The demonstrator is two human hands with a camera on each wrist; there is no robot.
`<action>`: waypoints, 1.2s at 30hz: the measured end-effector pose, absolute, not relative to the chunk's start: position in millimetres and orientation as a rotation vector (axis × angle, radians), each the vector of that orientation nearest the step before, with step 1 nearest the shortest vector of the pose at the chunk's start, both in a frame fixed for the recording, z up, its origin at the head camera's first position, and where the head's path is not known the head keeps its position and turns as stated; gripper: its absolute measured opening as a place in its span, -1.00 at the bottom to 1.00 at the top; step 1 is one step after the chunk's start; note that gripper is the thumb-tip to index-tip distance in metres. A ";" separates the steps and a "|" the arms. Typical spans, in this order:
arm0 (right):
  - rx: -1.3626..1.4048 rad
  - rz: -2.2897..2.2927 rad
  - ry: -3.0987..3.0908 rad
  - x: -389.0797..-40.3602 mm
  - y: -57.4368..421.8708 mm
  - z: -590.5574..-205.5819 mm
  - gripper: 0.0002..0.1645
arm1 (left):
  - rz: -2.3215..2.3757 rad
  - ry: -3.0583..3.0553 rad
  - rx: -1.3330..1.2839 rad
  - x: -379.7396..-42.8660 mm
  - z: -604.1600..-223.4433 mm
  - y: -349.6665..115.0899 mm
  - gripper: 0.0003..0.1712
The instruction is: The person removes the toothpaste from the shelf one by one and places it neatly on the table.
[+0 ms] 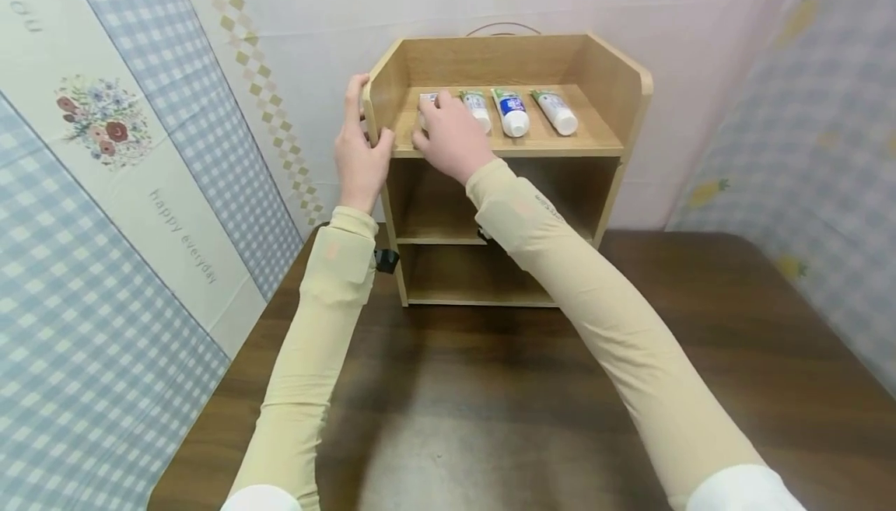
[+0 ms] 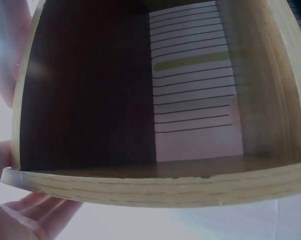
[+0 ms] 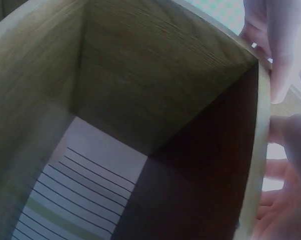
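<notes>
A small light-wood shelf unit [image 1: 504,153] stands against the back wall. My left hand [image 1: 362,155] grips its upper left side panel [image 1: 379,106], the thumb at the front edge and the fingers on the outside. On the top shelf, my right hand [image 1: 453,135] holds a tube [image 1: 428,96] at the left end; the hand hides most of it. To its right lie a white tube [image 1: 477,110], a blue-and-white tube [image 1: 512,112] and another white tube [image 1: 555,111], caps toward the front. In the right wrist view, fingers [image 3: 278,200] show beside the shelf edge.
Below the top are two compartments; a striped wall panel [image 2: 195,100] shows through the back in the left wrist view. The unit stands on a dark wooden table [image 1: 448,418]. Checked cloth [image 1: 42,262] hangs at the left, patterned cloth [image 1: 805,145] at the right.
</notes>
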State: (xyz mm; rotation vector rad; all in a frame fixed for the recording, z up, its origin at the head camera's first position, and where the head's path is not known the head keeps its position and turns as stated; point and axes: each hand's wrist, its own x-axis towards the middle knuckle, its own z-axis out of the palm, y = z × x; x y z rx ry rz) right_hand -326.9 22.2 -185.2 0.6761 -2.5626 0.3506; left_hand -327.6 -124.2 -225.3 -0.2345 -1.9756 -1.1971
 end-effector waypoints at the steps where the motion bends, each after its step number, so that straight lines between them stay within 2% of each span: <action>1: 0.678 0.351 -2.560 -326.6 22.5 -186.3 -0.45 | -1.198 -1.969 -0.230 -326.8 -225.4 -123.2 -0.21; 6: 0.696 0.357 -2.481 -318.9 27.4 -196.6 -0.46 | -1.187 -1.951 -0.206 -323.8 -225.7 -118.9 -0.21; 14: 0.741 0.429 -2.310 -300.9 43.2 -202.0 -0.67 | -1.205 -1.947 -0.208 -321.0 -224.8 -110.8 -0.21; 20: 0.700 0.475 -2.252 -300.4 52.7 -201.2 -0.73 | -1.218 -1.962 -0.205 -320.3 -222.9 -103.3 -0.21; 36: 0.622 0.282 -2.250 -293.0 76.3 -204.7 -0.58 | -1.243 -1.955 -0.256 -315.5 -222.7 -81.8 -0.20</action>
